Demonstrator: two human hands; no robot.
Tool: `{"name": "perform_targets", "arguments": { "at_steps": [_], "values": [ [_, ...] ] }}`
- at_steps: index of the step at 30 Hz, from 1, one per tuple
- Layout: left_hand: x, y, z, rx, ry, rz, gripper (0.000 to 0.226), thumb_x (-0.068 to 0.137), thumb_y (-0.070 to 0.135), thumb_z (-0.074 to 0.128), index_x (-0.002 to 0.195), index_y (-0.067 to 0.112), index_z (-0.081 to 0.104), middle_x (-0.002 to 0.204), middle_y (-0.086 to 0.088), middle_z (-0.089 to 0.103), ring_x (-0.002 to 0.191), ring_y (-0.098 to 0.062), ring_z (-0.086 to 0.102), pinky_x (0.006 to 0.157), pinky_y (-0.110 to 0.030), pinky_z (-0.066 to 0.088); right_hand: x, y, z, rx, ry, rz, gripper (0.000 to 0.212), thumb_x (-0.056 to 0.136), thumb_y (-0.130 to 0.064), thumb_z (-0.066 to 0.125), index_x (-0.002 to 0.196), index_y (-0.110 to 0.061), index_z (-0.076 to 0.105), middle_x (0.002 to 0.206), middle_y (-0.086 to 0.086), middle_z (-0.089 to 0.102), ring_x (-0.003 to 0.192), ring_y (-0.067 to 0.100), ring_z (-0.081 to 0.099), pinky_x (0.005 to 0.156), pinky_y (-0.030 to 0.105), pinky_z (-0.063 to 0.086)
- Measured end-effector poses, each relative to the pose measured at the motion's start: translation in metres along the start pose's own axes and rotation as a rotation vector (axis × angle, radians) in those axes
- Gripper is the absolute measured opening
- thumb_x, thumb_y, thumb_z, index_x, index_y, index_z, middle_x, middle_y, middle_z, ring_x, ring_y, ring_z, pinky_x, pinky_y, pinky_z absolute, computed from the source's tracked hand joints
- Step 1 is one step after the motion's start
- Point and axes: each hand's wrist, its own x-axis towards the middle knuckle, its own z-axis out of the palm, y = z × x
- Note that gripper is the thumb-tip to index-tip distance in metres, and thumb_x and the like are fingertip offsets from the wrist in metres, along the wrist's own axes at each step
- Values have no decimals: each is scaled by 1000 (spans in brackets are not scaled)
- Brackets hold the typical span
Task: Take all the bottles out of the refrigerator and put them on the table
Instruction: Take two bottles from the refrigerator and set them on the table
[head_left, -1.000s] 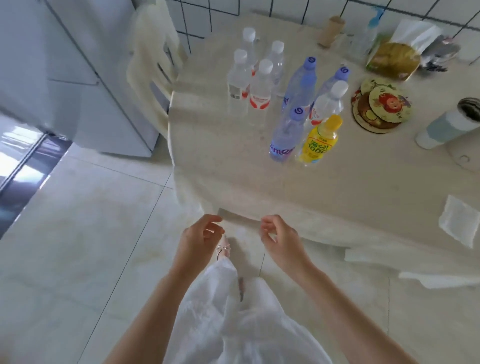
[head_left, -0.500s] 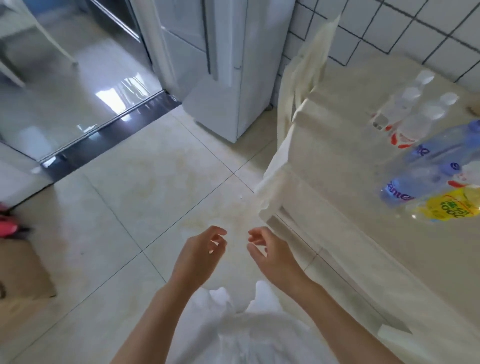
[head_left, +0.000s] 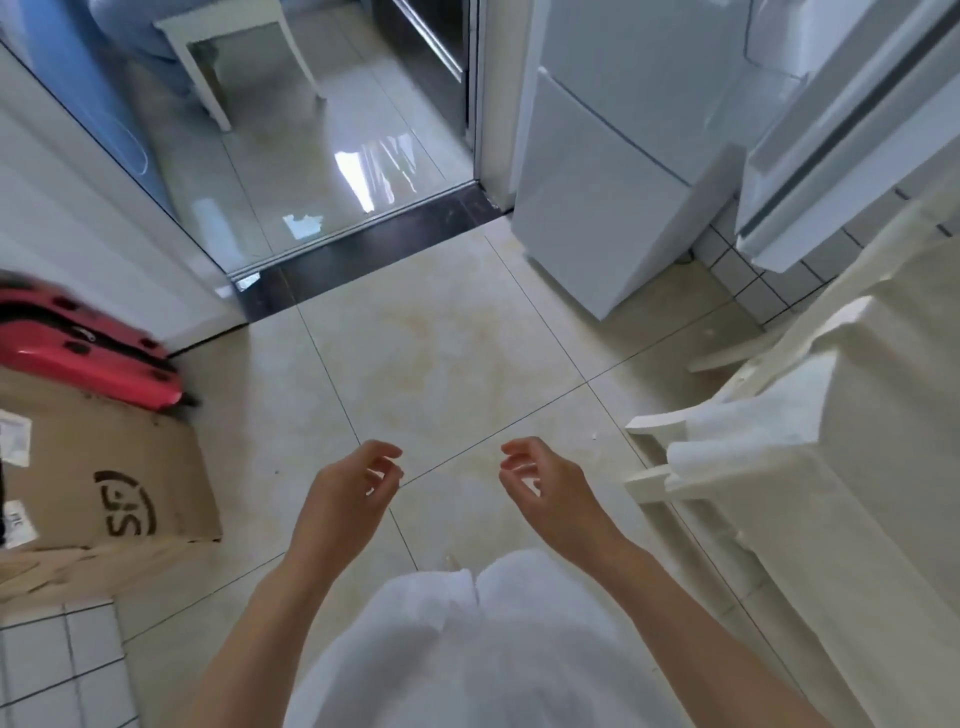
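In the head view, the left hand (head_left: 347, 488) and right hand (head_left: 543, 483) were held apart above the floor (head_left: 441, 338), fingers loosely curled and grasping nothing. No bottles were seen; the refrigerator (head_left: 613, 171) stood ahead at the right, door closed. Bottles would probably be light, smooth, perhaps slippery, best gripped around the body. Half a second earlier, bottles on the surface (head_left: 883, 415) had been visible at right; the view had turned left.

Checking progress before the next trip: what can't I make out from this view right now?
- Refrigerator interior, head view: only its outside shows, so any remaining bottles are hidden.
- Table top, head view: cut off by the right edge; no bottles visible.
- Red case: motion-blurred, cut off at the left edge.
- Both hands, left hand and right hand, are empty.
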Motion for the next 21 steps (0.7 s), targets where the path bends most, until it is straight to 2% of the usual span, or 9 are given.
{"name": "perform_targets", "arguments": {
  "at_steps": [8, 16, 21],
  "values": [
    [86, 22, -14, -29, -67, 22, 16, 90, 14, 62, 101, 26, 66, 83, 9, 72, 79, -9, 67, 78, -35, 57, 82, -32, -12, -9, 42, 20, 26, 93, -28, 54, 119, -22, 54, 104, -9, 63, 100, 1, 58, 76, 9, 42],
    [214, 90, -23, 46, -126, 121, 21, 92, 17, 63, 110, 28, 62, 83, 17, 68, 78, -5, 66, 77, -33, 57, 204, -68, -65, -70, 70, -36, 30, 93, -30, 54, 122, -22, 52, 109, -9, 62, 105, 5, 57, 87, 19, 44],
    [300, 149, -35, 96, -140, 223, 24, 92, 14, 63, 113, 25, 60, 86, 15, 68, 78, -6, 67, 77, -29, 58, 279, -100, -113, -67, 95, -67, 32, 93, -31, 55, 124, -21, 52, 111, -8, 62, 105, 6, 57, 89, 18, 41]
  ]
}}
